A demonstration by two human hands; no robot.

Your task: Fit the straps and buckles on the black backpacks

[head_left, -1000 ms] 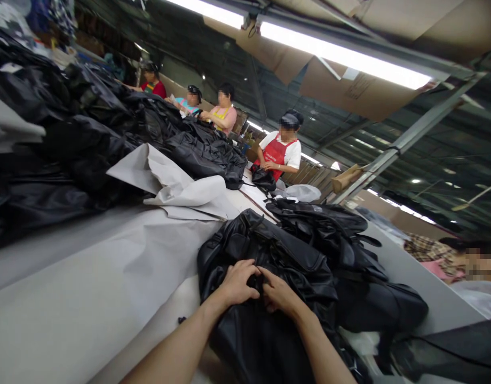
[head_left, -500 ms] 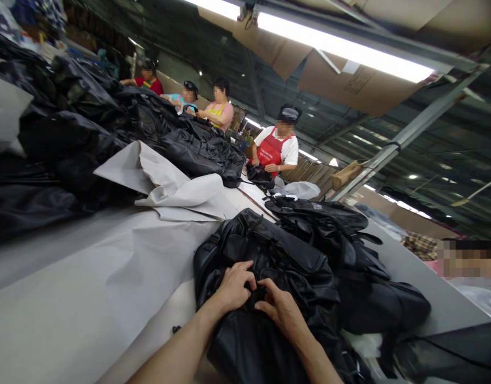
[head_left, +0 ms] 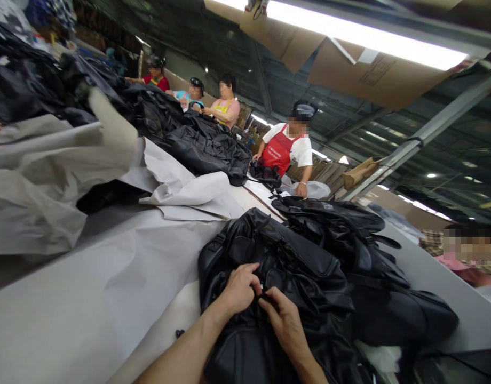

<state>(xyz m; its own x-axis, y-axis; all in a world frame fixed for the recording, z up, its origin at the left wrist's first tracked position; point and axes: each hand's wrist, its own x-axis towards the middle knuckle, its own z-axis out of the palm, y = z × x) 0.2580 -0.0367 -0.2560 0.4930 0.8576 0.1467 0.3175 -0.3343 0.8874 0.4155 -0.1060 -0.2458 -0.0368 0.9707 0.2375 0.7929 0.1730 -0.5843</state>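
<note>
A black, leather-like backpack [head_left: 309,256] lies in front of me, its surface creased. My left hand [head_left: 242,288] rests over its middle, fingers bent and gripping the dark material. From the right, my right hand [head_left: 286,317] meets it, thumb and forefinger pinched on a small dark part of the bag. Between the fingertips a tiny pale spot shows; I cannot tell what it is. The fingertips of the two hands are very close together.
More black bags [head_left: 341,229] lie to the right. A long heap of black bags [head_left: 205,144] runs along the left. Wrinkled pale sheeting [head_left: 149,256] covers the table on my left. A person in a red apron [head_left: 279,152] stands across; several others work farther back.
My right thumb and forefinger have closed together beside my left fingers. At the left, pale sheeting has been lifted across the black heap. The red-aproned person's arm now reaches toward the bags.
</note>
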